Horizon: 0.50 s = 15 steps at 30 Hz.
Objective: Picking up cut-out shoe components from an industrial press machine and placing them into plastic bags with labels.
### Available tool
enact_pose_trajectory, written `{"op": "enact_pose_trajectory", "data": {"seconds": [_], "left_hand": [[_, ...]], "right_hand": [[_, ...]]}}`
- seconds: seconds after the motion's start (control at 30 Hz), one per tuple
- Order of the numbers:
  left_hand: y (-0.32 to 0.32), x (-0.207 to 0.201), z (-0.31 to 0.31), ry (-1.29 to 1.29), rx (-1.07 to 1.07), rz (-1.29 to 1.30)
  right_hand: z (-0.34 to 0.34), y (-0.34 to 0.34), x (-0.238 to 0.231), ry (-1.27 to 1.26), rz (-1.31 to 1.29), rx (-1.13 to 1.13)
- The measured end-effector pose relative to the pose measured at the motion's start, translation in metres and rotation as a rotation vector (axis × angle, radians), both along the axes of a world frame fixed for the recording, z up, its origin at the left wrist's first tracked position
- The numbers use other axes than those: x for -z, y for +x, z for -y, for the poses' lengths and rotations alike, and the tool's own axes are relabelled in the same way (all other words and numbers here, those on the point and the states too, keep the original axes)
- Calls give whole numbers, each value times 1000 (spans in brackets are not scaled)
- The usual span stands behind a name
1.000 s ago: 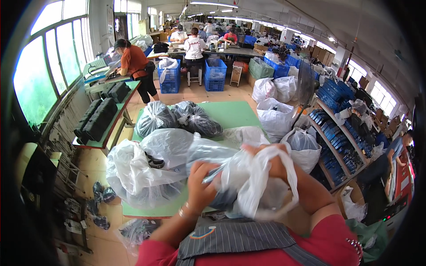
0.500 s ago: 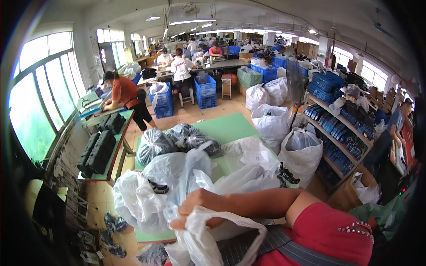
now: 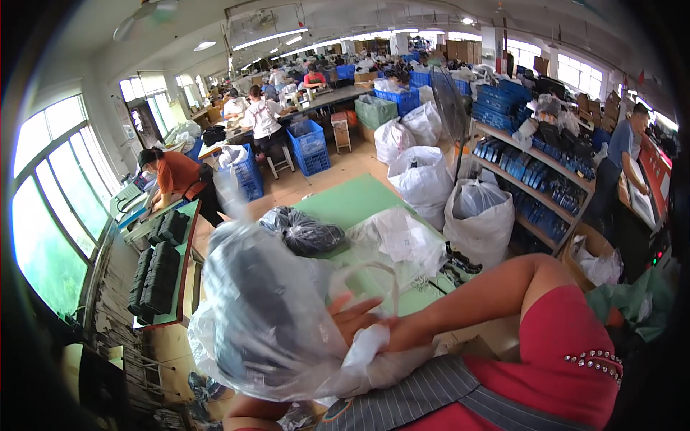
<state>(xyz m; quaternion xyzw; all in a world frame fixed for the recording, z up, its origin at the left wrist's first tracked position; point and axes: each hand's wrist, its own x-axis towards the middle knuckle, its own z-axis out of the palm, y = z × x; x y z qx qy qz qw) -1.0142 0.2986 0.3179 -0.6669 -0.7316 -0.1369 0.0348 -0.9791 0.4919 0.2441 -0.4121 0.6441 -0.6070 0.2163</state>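
A large translucent plastic bag [image 3: 269, 309] bulges in front of me with something dark inside. At its gathered mouth is my right hand [image 3: 363, 323], partly smeared by motion, the fingers stretched to the left and white film bunched between thumb and palm. A loop of the bag's handle [image 3: 394, 284] stands up beyond this hand. My left forearm [image 3: 253, 409] comes in at the lower edge and goes behind the bag, which hides the left hand. Past the bag, a dark-filled clear bag [image 3: 300, 231] and loose clear plastic sheeting [image 3: 399, 241] lie on the green table [image 3: 352, 194].
Black strap-like items [image 3: 460, 264] lie at the table's right edge. Full white sacks [image 3: 480, 215] and a shelf rack [image 3: 532, 176] stand to the right. Black cases [image 3: 157, 276] rest on a side table at left, where a person in orange [image 3: 185, 172] leans over.
My view has swung to the right. The bulging bag has come up in front of me, covering the left part of the table. My right hand has shifted right, its fingers now more stretched out.
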Motion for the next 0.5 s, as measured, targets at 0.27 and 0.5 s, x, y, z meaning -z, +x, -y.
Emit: {"op": "enact_pose_trajectory", "data": {"seconds": [0.27, 0.5], "left_hand": [[-4, -30, 41, -169, -73, 23], [6, -39, 76, -257, -195, 140]], "right_hand": [[-39, -36, -141, 636, -410, -132], [-76, -31, -169, 949, -124, -29]]}}
